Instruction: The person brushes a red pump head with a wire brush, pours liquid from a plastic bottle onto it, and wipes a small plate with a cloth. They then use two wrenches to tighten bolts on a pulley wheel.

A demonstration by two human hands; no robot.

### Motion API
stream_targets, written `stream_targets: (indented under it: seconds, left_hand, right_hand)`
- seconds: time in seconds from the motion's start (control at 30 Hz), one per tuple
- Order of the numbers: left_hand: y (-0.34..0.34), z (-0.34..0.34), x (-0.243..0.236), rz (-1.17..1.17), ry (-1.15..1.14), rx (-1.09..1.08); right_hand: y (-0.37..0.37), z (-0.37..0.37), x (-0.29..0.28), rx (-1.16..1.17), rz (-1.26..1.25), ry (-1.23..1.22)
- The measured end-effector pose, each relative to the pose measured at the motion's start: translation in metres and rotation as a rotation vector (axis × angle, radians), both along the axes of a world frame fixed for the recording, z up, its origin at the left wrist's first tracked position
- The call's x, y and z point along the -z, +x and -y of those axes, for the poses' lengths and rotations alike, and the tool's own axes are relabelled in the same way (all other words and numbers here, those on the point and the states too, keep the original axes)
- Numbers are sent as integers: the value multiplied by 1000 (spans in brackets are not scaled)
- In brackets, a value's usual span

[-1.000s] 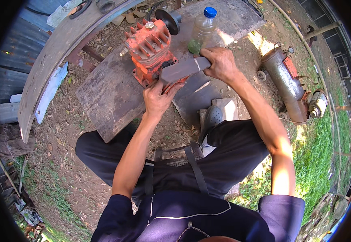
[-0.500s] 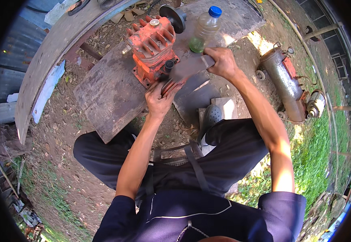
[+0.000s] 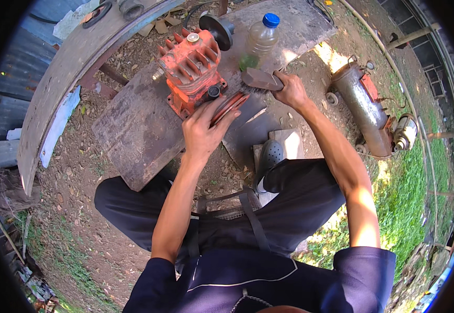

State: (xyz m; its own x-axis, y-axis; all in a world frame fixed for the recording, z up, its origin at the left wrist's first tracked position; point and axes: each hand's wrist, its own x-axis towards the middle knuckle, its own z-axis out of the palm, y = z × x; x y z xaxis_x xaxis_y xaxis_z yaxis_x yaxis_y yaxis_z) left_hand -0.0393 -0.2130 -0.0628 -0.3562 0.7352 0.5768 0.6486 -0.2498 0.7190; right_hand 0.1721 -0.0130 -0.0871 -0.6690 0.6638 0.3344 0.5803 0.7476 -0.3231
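A red, finned compressor head (image 3: 190, 68) stands on a worn wooden board (image 3: 138, 130). At its near right side, my left hand (image 3: 204, 130) grips a red-rimmed pulley (image 3: 229, 108), fingers along one face and thumb at the near edge. Whether the pulley is fixed to the compressor is hidden by my hand. My right hand (image 3: 291, 89) is closed around the end of a brush (image 3: 262, 80) with a flat wooden back. Its dark bristles point down, close to the pulley's far edge. Just beyond the brush stands a blue-capped clear bottle (image 3: 263, 39) holding some green liquid.
A dark disc (image 3: 217, 32) sits at the compressor's far side. A rusty air tank (image 3: 361, 107) lies on the ground to the right. Curving along the left is a raised wooden plank (image 3: 44, 94). My shod foot (image 3: 272, 155) is below the board.
The brush has moved from over the pulley to its far right side, so more of the pulley shows. My left hand stays on the pulley. The whole view has shifted slightly.
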Motion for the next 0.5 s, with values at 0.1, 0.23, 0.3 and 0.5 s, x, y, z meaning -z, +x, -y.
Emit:
stream_targets:
  seconds: [0.1, 0.23, 0.3, 0.5]
  left_hand:
    - [-2, 23, 39, 162, 124, -111]
    - [-8, 21, 68, 49, 118, -59]
    - [-6, 16, 64, 61, 103, -26]
    - [-6, 15, 56, 58, 63, 24]
  right_hand:
    - [-14, 12, -21, -111, -48, 17]
    - [-8, 6, -7, -93, -88, -31]
    - [-7, 4, -9, -56, -33, -28]
    - [-20, 13, -15, -149, -57, 66]
